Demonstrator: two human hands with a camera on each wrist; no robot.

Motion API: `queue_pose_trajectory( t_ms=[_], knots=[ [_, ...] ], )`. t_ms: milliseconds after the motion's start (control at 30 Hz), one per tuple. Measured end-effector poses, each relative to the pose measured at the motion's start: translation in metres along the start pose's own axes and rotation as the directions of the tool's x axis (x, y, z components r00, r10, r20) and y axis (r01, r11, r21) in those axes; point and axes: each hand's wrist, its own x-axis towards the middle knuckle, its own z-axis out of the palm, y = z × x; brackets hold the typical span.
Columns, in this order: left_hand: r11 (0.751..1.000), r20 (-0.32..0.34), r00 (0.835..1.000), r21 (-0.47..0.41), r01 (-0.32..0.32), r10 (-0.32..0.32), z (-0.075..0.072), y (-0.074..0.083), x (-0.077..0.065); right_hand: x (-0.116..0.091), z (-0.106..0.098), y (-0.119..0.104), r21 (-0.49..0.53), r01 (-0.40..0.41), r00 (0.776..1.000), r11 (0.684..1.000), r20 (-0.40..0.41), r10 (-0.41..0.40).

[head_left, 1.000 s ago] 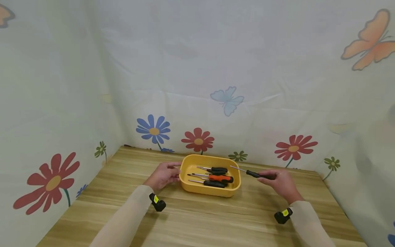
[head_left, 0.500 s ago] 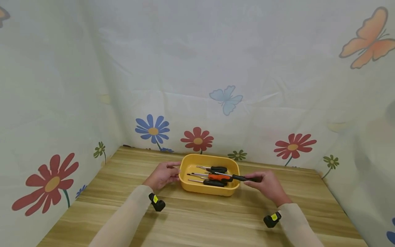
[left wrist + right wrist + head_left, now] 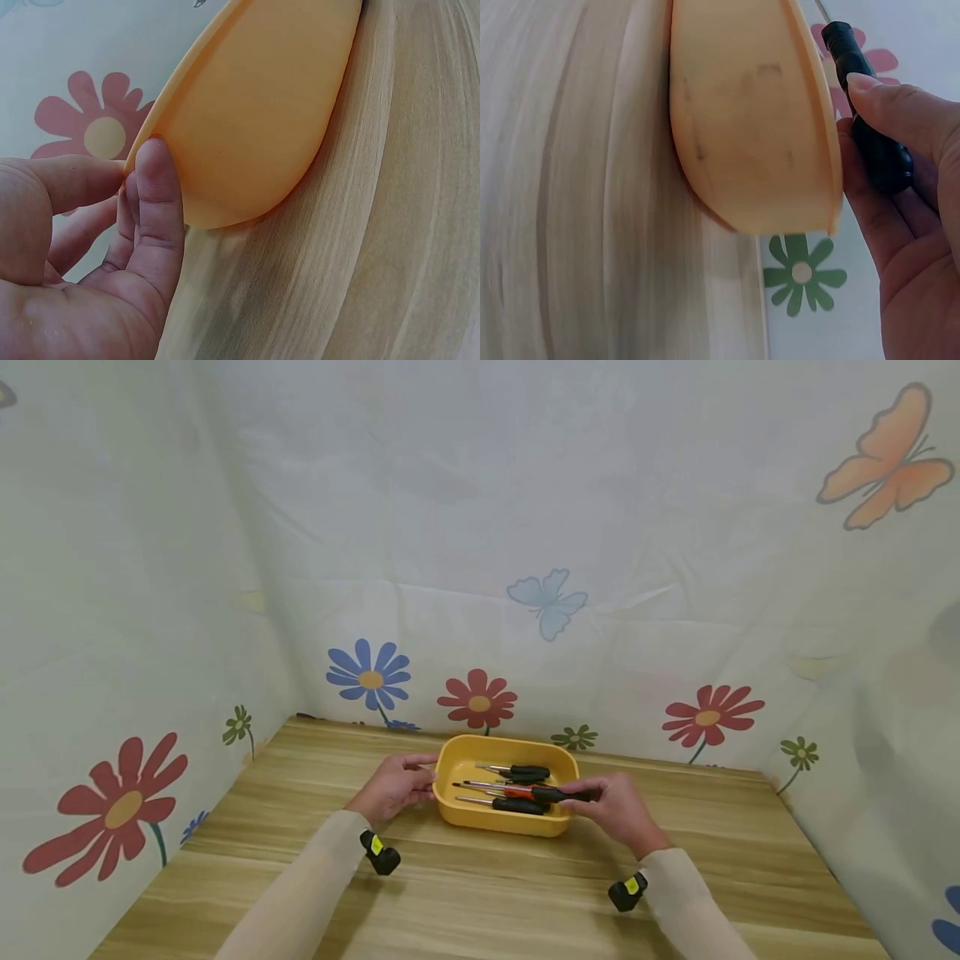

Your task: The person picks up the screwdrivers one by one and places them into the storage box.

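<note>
My left hand (image 3: 393, 787) grips the left end of a yellow plastic bin (image 3: 491, 821). In the left wrist view its fingertips sit at the rim and against the outer wall. My right hand (image 3: 617, 810) pinches a screwdriver by its black handle (image 3: 877, 150), between thumb and fingers. That screwdriver (image 3: 551, 794) lies level over the bin's right end, its shaft pointing left. Under it, mostly covered, is a screwdriver with an orange and black handle (image 3: 517, 790). Black-handled screwdrivers lie in front (image 3: 521, 807) and behind (image 3: 529, 772), inside the bin.
The bin stands on a wood-grain table (image 3: 480, 893), close to its back edge. A pale curtain (image 3: 420, 527) printed with flowers and butterflies rises behind and at both sides. A small black camera (image 3: 627, 892) is strapped to each wrist.
My right hand has carried its screwdriver leftward and slightly down, from beside the bin to over its right end and the orange-handled screwdriver. My left hand keeps its place on the bin.
</note>
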Motion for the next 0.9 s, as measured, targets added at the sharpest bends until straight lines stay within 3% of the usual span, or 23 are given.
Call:
queue_pose_trajectory(
  t_ms=[433,900],
  knots=[
    [1.0,0.001,1.0,0.011,0.0,0.0,0.001,0.002,0.001,0.009,0.022,-0.008,-0.077,0.07,0.998,0.995,0.001,-0.07],
    [1.0,0.001,1.0,0.009,0.01,-0.01,0.0,0.001,0.003,0.014,0.028,-0.012,-0.119,0.112,0.994,0.987,0.027,-0.109]
  ],
)
